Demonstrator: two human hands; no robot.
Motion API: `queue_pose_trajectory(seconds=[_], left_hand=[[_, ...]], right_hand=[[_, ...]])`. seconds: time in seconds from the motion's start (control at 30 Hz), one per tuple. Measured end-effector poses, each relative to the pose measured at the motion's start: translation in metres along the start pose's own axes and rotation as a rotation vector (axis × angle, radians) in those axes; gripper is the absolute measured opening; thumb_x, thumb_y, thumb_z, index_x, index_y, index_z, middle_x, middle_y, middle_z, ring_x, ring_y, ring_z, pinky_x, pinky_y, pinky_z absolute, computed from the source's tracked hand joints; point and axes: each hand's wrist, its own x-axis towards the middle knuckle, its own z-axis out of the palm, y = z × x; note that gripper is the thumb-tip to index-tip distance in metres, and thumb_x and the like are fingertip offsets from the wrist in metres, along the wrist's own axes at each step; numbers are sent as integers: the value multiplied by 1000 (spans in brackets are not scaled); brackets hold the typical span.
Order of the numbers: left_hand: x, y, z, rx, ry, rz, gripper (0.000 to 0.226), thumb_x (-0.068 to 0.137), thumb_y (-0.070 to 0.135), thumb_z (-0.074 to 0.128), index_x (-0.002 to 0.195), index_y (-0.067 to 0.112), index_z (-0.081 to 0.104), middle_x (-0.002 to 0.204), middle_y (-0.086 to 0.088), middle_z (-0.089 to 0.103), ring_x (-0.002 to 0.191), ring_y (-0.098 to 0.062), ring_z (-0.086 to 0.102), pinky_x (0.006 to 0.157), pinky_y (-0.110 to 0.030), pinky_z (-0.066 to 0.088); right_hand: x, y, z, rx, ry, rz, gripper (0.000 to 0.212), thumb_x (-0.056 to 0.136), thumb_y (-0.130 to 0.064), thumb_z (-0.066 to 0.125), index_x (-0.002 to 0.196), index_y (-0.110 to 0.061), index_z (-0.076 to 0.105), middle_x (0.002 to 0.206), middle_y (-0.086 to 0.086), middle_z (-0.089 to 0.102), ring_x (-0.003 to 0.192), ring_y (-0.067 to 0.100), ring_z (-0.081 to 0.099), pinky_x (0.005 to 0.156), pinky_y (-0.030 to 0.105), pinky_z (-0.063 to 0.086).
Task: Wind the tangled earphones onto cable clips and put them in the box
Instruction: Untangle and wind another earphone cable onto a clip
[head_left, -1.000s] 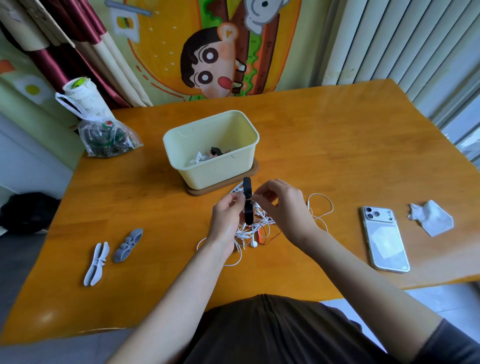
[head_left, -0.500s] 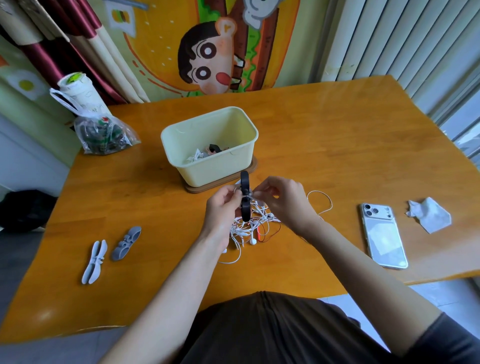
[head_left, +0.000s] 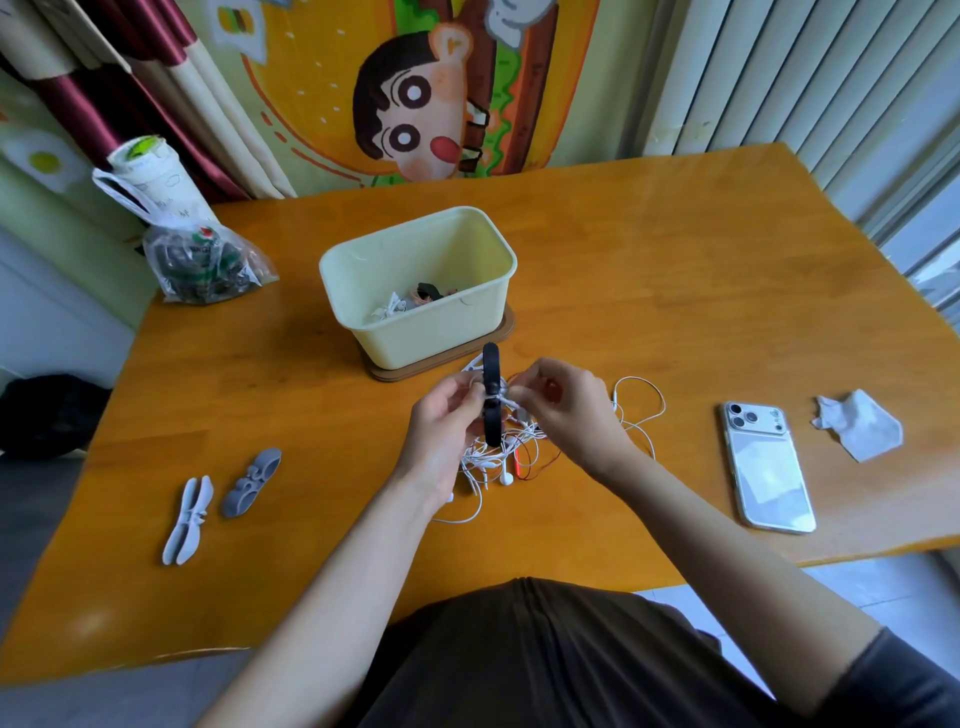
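We are judging the task partway: the left grip (head_left: 447, 415) is clasping the black cable clip (head_left: 491, 371) upright, the right grip (head_left: 566, 410) is pinching white cord (head_left: 511, 402) at its waist, most tangled earphones (head_left: 498, 460) are lying loose beneath, near the box (head_left: 415, 340), and two spare clips (head_left: 188, 519) are lying unused.

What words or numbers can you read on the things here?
No text can be read for sure.
Bag: print beside a red and green mark, too blurred to read.
White container: faint dark marks, too small to read.
Poster: a cartoon face, no words to read.
Phone: no text shows.
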Motion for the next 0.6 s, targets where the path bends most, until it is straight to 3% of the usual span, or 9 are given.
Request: queue_pose_trajectory(seconds=[0.07, 0.13, 0.23, 0.33, 0.47, 0.6], left_hand=[[1, 2, -1, 25, -30, 30, 16, 98, 6, 46, 102, 11, 62, 91, 1, 70, 88, -14, 64, 89, -34, 51], [2, 3, -3, 52, -59, 45, 17, 99, 6, 46, 102, 11, 61, 93, 1, 70, 91, -14, 64, 90, -34, 51], [3, 2, -5, 70, -66, 27, 17, 98, 8, 47, 106, 11, 62, 96, -1, 70, 91, -15, 64, 86, -32, 52], [2, 1, -3, 16, -66, -17, 20, 99, 10, 46, 110, 12, 62, 96, -2, 69, 86, -14, 64, 82, -30, 53], [2, 0, -2, -66, -57, -72, 21, 99, 11, 45, 112, 9, 62, 102, -9, 67, 92, -20, 63, 84, -29, 54], [2, 0, -3, -70, -79, -89, 26, 99, 14, 47, 119, 3, 60, 107, -13, 66, 91, -18, 64, 81, -27, 54]], right_hand=[[3, -3, -5, 254, -114, 178, 10, 88, -17, 64, 80, -12, 62, 70, 2, 65, 64, 12, 62, 68, 29, 52], [7, -3, -9, 364, -153, 227, 10, 88, -17, 65, 82, -10, 61, 69, 2, 63, 64, 14, 62, 69, 33, 54], [12, 3, -8, 47, -44, 44, 11, 84, -21, 68, 83, -11, 64, 71, -3, 62, 63, 8, 53, 60, 21, 43], [16, 5, -5, -119, -3, -73, 8, 84, -23, 68, 86, -16, 64, 92, -1, 60, 82, 11, 56, 74, 20, 46], [14, 5, -2, 44, -132, 47, 6, 92, -19, 59, 92, -13, 60, 84, -2, 64, 67, 5, 57, 62, 17, 47], [14, 7, -2, 184, -143, 83, 6, 91, -14, 60, 89, -9, 60, 77, -2, 63, 58, -1, 58, 57, 14, 48]])
